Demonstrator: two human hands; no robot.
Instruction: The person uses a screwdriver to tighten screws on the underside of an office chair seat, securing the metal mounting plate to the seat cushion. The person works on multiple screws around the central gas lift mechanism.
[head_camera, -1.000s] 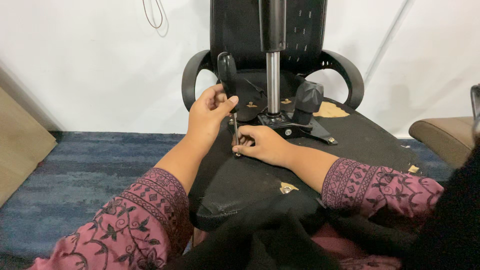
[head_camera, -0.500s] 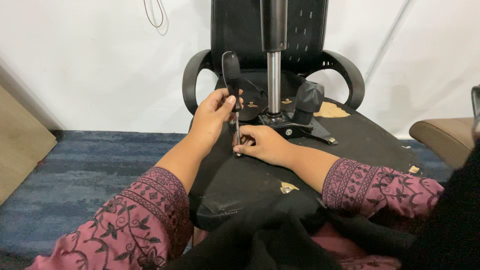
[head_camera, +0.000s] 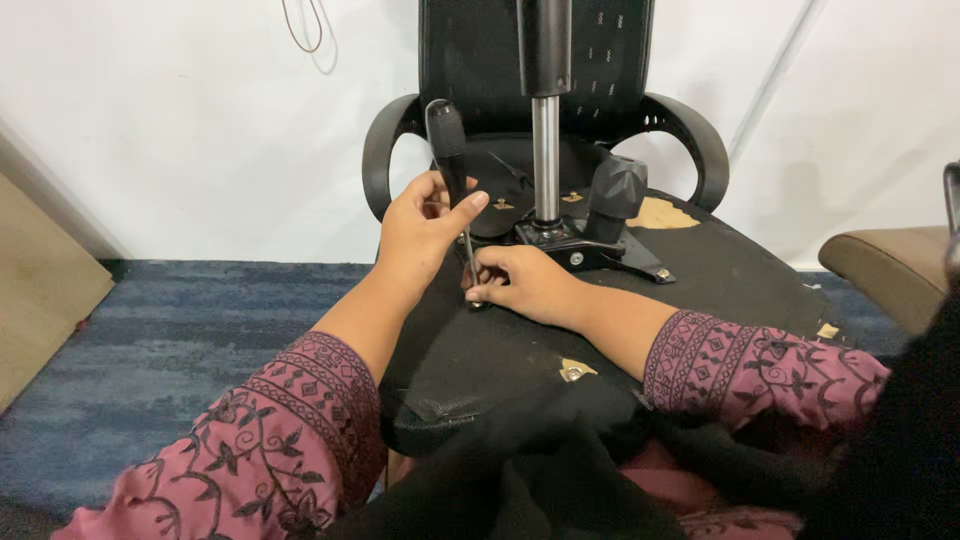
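A blue-grey streaked carpet floor (head_camera: 170, 330) carries an overturned black office chair (head_camera: 600, 330) — its worn seat underside facing up, torn patches showing tan — with a flat tan board (head_camera: 40, 290) leaning at left.

Both arms wear long plum-pink sleeves, left sleeve (head_camera: 265, 450) and right sleeve (head_camera: 755, 365), covered in dark vine-and-flower embroidery, each cuff banded with black geometric trim. Bare left hand (head_camera: 420, 235), bare right hand (head_camera: 525, 285). Black cloth (head_camera: 560, 470) drapes the lap.
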